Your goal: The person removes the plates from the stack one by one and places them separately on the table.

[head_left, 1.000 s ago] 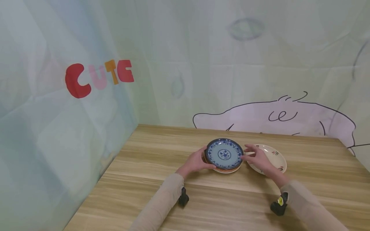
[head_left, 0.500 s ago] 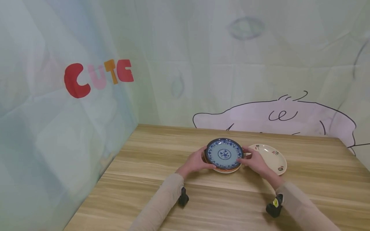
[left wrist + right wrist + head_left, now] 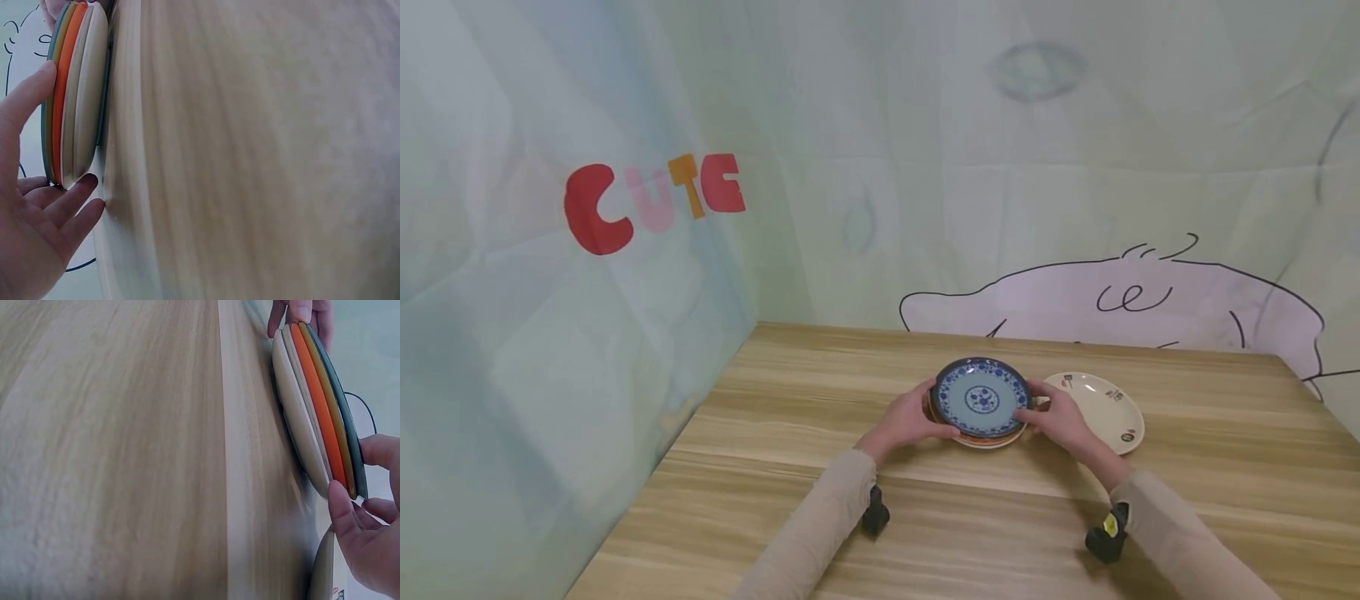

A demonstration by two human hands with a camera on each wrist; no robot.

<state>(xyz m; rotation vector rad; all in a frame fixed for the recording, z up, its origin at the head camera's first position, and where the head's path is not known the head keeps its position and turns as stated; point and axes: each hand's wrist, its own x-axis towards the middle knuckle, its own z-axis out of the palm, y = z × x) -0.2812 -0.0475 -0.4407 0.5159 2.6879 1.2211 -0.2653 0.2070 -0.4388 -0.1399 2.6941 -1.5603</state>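
Observation:
A blue-and-white patterned plate (image 3: 982, 397) with a dark rim tops a stack of several small plates (image 3: 81, 100) on the table. In the right wrist view an orange plate (image 3: 319, 403) and paler plates show below it. My left hand (image 3: 912, 418) grips the stack's left side, thumb at the upper rim and fingers around the edge. At the right edge, my right hand (image 3: 1064, 423) holds the stack, its thumb on the blue plate's rim and a fingertip against the plates below. A cream plate (image 3: 1112, 411) with small printed pictures lies just right, partly hidden by that hand.
The wooden table (image 3: 820, 383) runs back to a fabric backdrop (image 3: 850, 167) with a cartoon drawing. A side curtain (image 3: 512, 350) with coloured letters hangs at the left. Black wrist cameras (image 3: 876, 512) sit below both sleeves.
My right hand has moved slightly left, and its thumb and fingers have closed onto the stack's right edge. The left hand and the plates have stayed about where they were.

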